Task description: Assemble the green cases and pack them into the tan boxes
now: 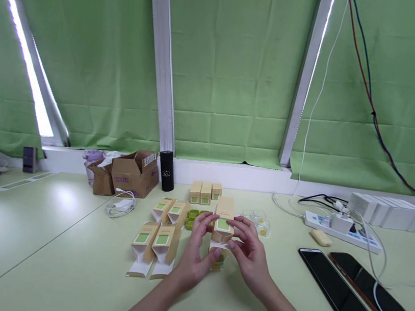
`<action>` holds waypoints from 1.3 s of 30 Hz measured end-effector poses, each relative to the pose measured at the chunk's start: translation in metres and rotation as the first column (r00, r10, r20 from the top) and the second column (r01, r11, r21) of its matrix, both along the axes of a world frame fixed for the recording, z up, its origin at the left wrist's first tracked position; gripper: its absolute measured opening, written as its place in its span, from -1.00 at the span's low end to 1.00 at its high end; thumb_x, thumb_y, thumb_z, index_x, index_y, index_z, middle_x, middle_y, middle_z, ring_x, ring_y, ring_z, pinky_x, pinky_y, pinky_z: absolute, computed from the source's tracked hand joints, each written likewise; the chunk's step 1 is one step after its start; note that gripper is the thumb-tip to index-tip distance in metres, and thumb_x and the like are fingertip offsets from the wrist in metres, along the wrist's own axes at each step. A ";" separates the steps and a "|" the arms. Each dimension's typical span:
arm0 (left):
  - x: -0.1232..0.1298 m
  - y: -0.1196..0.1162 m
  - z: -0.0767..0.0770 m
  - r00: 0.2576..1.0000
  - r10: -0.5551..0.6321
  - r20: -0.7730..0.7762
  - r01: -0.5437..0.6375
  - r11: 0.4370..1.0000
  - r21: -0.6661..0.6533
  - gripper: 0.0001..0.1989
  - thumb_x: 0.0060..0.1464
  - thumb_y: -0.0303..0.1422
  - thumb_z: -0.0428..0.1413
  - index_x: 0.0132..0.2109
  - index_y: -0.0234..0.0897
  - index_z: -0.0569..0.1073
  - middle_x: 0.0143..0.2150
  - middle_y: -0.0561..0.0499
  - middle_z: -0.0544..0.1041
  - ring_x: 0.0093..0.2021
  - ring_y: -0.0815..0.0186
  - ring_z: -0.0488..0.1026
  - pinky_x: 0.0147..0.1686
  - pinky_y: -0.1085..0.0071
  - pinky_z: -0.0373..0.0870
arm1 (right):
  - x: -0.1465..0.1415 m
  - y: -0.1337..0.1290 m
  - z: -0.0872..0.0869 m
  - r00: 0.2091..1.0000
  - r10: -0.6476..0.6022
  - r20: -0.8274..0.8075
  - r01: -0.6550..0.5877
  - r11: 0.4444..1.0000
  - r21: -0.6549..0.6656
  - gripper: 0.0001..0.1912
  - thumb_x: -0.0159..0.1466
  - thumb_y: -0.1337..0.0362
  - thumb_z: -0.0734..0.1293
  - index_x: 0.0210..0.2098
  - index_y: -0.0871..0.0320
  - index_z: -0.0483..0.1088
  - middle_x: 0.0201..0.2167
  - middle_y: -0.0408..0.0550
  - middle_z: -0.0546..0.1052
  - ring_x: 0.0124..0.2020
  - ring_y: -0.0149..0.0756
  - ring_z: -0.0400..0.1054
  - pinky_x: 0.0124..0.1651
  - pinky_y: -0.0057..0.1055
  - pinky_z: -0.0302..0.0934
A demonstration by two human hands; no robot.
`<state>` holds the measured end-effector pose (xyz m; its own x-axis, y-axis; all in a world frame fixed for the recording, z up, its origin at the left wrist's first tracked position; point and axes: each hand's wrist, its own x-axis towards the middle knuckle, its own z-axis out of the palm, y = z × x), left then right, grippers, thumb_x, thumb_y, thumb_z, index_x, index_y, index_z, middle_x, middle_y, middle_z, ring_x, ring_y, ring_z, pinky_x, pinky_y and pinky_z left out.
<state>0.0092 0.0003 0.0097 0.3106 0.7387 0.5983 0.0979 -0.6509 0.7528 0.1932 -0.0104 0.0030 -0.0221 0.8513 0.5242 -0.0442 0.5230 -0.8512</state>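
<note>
A small kraft cardboard box (226, 208) with a green label stands between my two hands, its white flap facing me. My left hand (198, 244) has its fingers on the box's left side, the thumb low near the flap. My right hand (249, 254) grips the right side, thumb at the lower edge. Just below the flap is a small clear-and-green container (217, 264), partly hidden by my left thumb. Left of my hands lie several similar boxes (163, 242) with flaps open. Green cups (191, 217) sit behind my left hand, and clear plastic cups (260, 221) behind my right.
Closed kraft boxes (205, 194) stand at the back, near a black tumbler (167, 171) and an open carton (133, 176). A white cable (122, 204) lies at left. Two phones (336, 284), a power strip (343, 231) and white boxes (388, 212) occupy the right.
</note>
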 end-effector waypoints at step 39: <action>0.004 0.003 0.001 0.987 0.142 0.082 -0.143 0.990 0.005 -0.68 0.33 -0.11 0.10 0.10 -0.13 0.33 0.18 -0.15 0.34 0.23 0.06 0.34 0.20 0.11 0.32 | -0.001 -0.007 -0.001 0.990 0.050 0.133 -0.065 0.992 0.108 -0.64 0.40 0.14 0.37 0.18 -0.09 0.46 0.29 0.08 0.16 0.23 -0.04 0.33 0.06 -0.20 0.50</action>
<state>0.0129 0.0031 0.0107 0.1532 0.7653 0.6252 0.1292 -0.6427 0.7551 0.1922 -0.0169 0.0017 -0.1437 0.7830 0.6052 0.0304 0.6147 -0.7882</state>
